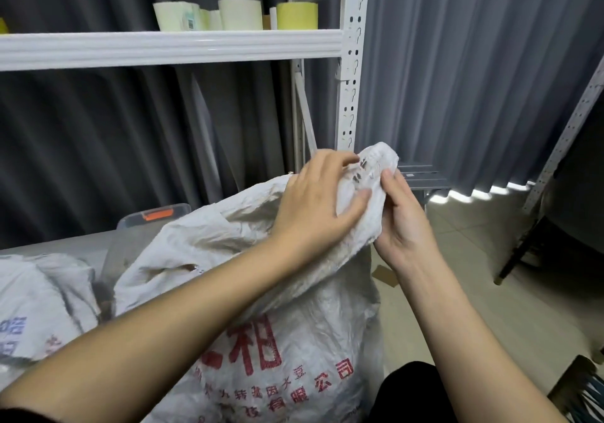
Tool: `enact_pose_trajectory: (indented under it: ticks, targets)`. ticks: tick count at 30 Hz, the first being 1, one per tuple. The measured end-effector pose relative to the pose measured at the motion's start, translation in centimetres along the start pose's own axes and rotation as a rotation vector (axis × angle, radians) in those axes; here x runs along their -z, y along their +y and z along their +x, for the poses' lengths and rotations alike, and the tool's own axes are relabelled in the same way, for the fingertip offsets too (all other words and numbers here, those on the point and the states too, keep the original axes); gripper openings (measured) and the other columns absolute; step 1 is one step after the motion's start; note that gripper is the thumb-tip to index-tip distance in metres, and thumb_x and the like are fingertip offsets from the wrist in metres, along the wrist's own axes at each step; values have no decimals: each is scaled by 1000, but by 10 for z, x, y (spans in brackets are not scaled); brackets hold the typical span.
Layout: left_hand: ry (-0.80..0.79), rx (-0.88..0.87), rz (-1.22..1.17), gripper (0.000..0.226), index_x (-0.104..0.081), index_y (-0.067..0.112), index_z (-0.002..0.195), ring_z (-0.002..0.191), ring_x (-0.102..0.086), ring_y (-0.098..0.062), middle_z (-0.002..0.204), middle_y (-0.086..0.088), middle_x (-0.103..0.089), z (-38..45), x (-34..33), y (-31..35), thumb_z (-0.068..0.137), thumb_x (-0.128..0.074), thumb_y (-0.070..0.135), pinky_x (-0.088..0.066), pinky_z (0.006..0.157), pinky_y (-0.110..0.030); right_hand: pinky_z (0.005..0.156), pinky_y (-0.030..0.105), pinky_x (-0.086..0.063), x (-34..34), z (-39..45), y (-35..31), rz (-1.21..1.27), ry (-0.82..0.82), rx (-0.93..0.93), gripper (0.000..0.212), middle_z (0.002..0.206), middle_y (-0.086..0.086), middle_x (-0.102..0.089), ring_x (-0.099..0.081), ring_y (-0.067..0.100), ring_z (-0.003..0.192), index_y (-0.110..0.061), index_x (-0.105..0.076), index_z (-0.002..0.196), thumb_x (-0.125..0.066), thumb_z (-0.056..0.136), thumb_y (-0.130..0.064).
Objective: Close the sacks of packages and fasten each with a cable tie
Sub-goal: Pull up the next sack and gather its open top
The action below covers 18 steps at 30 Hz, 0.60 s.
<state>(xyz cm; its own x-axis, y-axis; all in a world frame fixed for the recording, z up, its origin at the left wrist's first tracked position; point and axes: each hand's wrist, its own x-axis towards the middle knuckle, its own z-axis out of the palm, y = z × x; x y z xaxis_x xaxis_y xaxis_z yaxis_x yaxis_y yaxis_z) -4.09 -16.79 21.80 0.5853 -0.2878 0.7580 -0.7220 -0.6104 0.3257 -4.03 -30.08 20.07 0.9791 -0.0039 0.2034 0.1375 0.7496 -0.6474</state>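
Note:
A large white woven sack (287,331) with red printed characters stands in front of me, its mouth bunched into a neck (369,190) at the upper right. My left hand (313,203) wraps over the bunched neck from the left, thumb pressed on the fabric. My right hand (402,220) grips the same neck from the right and below. No cable tie shows in view. A second white sack (36,305) with blue print lies at the lower left.
A white metal shelf (170,48) crosses the top, carrying rolls of tape (240,13). Its perforated upright (351,63) stands just behind the sack's neck. A clear lidded bin (153,218) sits behind the sack. Grey curtains hang behind; a second rack's post (562,148) leans at right over tiled floor.

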Motion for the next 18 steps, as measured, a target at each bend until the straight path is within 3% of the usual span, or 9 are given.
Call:
enact_pose_trajectory:
  ticks: [2,5,8,11,13,15,17,18]
  targets:
    - [-31,-92,262,62,-48,16,128,105,-56,-22,121,-2,-51,-10,-6,2,75,-50,49,-43,80,-36,100,42,-46,-7,6,1,6,-32,-2,22,104,11,-66,-63,23,101,-12,-59,115,-43,100,-13]
    - [-56,-32,467,74,-40,18,134,96,-60,-27,120,-5,-53,-3,-12,-8,69,-56,50,-46,71,-38,106,44,-41,-16,15,6,-62,-76,5,31,115,15,-60,-57,28,113,-11,-53,127,-46,97,-6]
    - [17,-55,553,69,-39,16,123,62,-61,-28,101,-7,-59,15,-7,-18,63,-69,33,-36,49,-29,105,39,-42,-24,16,4,-143,-110,50,38,121,15,-58,-55,26,117,-3,-49,133,-49,94,0]
    - [68,-71,646,48,-38,18,112,37,-48,-23,82,-3,-60,31,9,-27,73,-65,11,-21,37,-18,90,32,-52,-24,13,-1,-292,-50,127,25,108,11,-67,-65,17,98,-7,-57,117,-53,93,-3]
    - [16,-148,655,35,-37,17,113,42,-53,-24,85,-4,-63,35,21,-35,81,-45,7,-34,37,-21,75,31,-51,-15,12,-3,-569,118,292,13,90,5,-67,-64,11,80,-12,-55,103,-55,92,-5]
    - [-141,-214,643,40,-32,17,121,55,-58,-28,101,-7,-62,37,36,-36,84,-42,5,-51,49,-35,77,29,-43,1,20,-12,-1004,185,598,20,92,0,-58,-56,9,83,-16,-47,102,-60,86,-10]
    - [-297,-216,594,46,-27,22,133,76,-61,-30,126,-4,-54,39,49,-36,91,-44,12,-53,67,-43,92,31,-39,8,37,-28,-1497,-96,779,44,114,-2,-52,-51,14,107,-21,-47,119,-62,78,-24]
    - [-338,-208,545,47,-29,23,137,87,-62,-29,135,-1,-50,40,54,-34,93,-42,18,-51,76,-41,97,35,-37,7,49,-36,-1693,-302,749,56,124,-3,-49,-47,17,116,-24,-45,128,-59,74,-30]
